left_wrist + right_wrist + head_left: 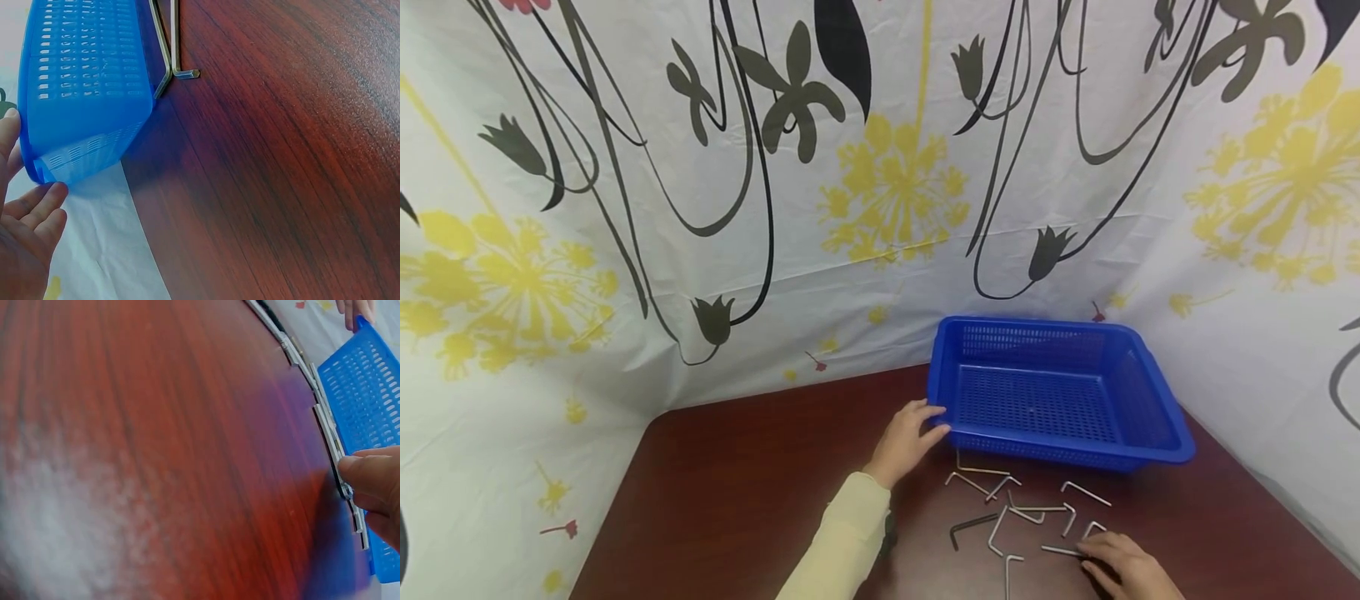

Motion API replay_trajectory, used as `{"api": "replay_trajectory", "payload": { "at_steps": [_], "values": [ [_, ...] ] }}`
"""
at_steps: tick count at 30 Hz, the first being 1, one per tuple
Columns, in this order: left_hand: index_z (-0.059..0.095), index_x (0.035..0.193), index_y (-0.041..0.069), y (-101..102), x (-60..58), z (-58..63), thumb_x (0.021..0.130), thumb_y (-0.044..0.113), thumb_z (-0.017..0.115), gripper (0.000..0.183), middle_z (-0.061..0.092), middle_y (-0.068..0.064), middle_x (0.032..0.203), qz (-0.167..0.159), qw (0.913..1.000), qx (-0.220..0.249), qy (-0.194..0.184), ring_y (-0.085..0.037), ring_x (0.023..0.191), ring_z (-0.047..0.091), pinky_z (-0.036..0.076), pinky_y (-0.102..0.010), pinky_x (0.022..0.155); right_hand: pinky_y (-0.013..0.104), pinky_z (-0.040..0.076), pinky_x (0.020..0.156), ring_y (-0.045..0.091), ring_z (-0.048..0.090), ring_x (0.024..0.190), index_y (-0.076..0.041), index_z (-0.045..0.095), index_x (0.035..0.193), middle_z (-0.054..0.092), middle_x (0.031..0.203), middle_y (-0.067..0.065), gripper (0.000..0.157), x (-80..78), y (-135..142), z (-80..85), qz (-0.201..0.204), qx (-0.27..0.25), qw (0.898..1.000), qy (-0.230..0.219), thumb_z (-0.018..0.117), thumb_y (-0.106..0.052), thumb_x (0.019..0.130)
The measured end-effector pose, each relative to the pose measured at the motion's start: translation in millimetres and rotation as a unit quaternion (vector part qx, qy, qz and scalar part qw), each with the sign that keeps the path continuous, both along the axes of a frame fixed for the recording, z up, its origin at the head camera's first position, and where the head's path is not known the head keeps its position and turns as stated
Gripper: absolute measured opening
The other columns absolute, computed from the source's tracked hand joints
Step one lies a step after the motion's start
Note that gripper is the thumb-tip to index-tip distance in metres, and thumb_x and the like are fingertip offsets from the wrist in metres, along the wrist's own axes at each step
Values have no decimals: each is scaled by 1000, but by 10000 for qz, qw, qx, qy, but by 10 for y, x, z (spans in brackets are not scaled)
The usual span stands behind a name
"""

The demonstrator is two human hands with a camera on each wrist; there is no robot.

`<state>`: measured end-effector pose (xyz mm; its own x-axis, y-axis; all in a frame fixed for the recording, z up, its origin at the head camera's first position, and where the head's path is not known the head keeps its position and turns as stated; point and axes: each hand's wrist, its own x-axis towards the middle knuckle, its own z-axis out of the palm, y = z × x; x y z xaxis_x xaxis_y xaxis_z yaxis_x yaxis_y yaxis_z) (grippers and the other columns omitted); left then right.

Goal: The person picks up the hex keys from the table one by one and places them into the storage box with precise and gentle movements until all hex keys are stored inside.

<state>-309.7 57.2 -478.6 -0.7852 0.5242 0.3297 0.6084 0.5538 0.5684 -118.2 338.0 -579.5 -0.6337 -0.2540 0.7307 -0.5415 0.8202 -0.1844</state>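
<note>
A blue plastic basket (1037, 446) with perforated sides stands at the back right of the dark red-brown table. My left hand (906, 442) holds the rim at its front left corner; in the left wrist view, the thumb and fingers (53, 200) are at the rim. Several L-shaped hex keys (973, 523) lie scattered in front of the basket, mostly silver, one darker. At the front right, my right hand (1127, 568) pinches one end of a silver hex key (1060, 550); its fingertips partly hide that end. Another hex key (1093, 527) lies just behind these fingers.
A white cloth (820, 250) with yellow and grey plant prints hangs behind the table and along both sides. Wood-grained tabletop (722, 492) extends to the left of the basket and keys. Two hex keys (172, 56) lie close by the basket's front wall.
</note>
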Motion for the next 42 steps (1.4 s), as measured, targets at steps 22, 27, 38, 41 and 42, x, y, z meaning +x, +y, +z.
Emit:
{"api": "replay_trajectory", "payload": {
  "at_steps": [22,27,38,41,42],
  "values": [
    [65,116,10,-11,8,4,89,30,62,34,57,-14,124,-24,9999,100,87,-27,118,51,41,-40,97,17,33,54,3,40,64,-16,61,68,44,72,-14,48,-151,13,44,531,537,9970,189,31,-41,97],
    [65,117,10,-6,12,6,89,30,61,34,56,-15,125,4,10000,98,12,-28,118,51,41,-41,97,16,31,53,0,37,63,-18,59,65,41,71,-17,48,-149,-8,62,361,484,9982,46,30,-43,95],
    [65,117,11,-11,19,0,90,31,61,34,55,-15,126,14,9998,178,-76,-28,117,51,41,-41,97,13,27,52,-3,33,64,-24,50,66,36,72,-20,29,-138,-2,46,178,433,9989,-88,71,-10,50],
    [65,117,10,-10,13,-8,90,30,61,34,55,-16,126,-5,9997,214,-69,-28,117,52,41,-41,97,12,25,52,-3,32,64,-24,49,67,35,72,-20,30,-141,5,46,246,448,9987,-76,71,-10,50],
    [65,117,10,-10,11,-12,89,30,62,34,55,-16,126,-12,9997,219,-70,-28,117,52,41,-41,97,12,25,52,-3,32,64,-24,49,67,35,73,-20,31,-142,7,49,267,447,9986,-90,71,-10,49]
  ]
}}
